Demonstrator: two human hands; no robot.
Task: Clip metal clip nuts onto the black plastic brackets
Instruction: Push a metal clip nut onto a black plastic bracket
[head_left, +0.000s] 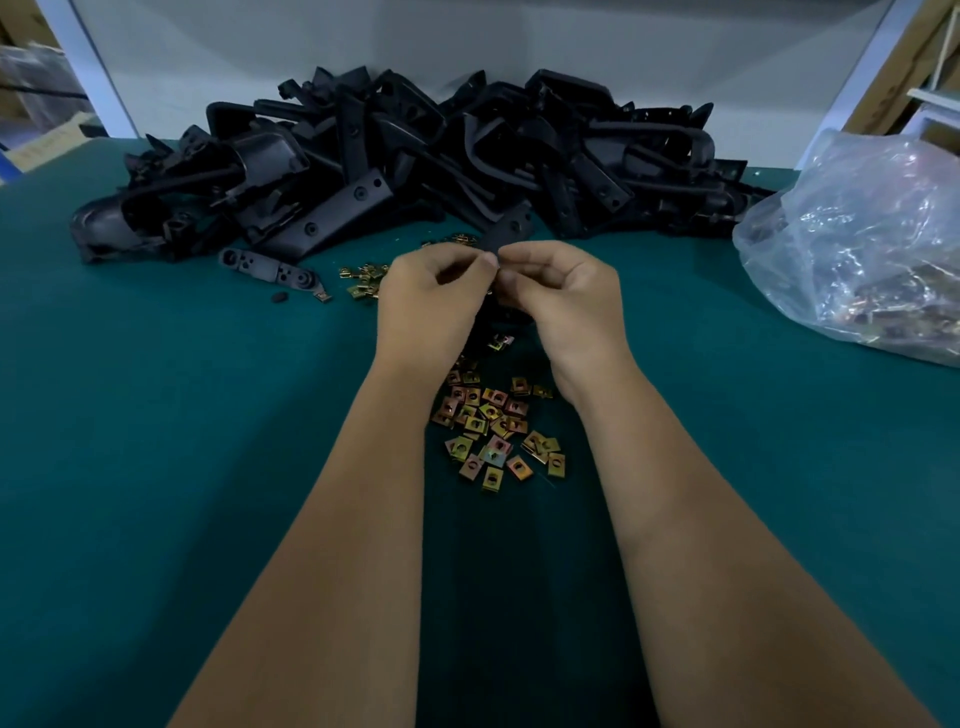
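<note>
- At the centre of the green table (156, 415), the left hand (431, 296) and the right hand (566, 296) meet, fingers curled, around one black plastic bracket (506, 236), held raised just above the surface.
- Step in hand, as judged: fitting a clip nut onto the lower end of that bracket. The thumbs and forefingers close together at the point where the two hands touch; the nut itself is hidden between the fingertips, so its seating cannot be confirmed.
- Grip: both hands are pinched narrow on the bracket. Which hand carries the nut cannot be told.
- Next move, as judged: a firm, straight push to slide the nut over the bracket's edge until its hole lines up with the bracket's hole, with the other hand bracing the part against twist.
- Condition of the bracket: a flat, matt black strip with a round hole near its upper end, which rises clear of the fingers; the lower part is covered.
- Supply: loose clip nuts (493, 431), small square, brass-to-rainbow plated, each with a central hole, lie scattered between the forearms; a smaller cluster lies just left of the left hand.
- Stock: the heap of brackets (395, 161) sits along the far edge of the table; a clear plastic bag (862, 249) rests at far right.
</note>
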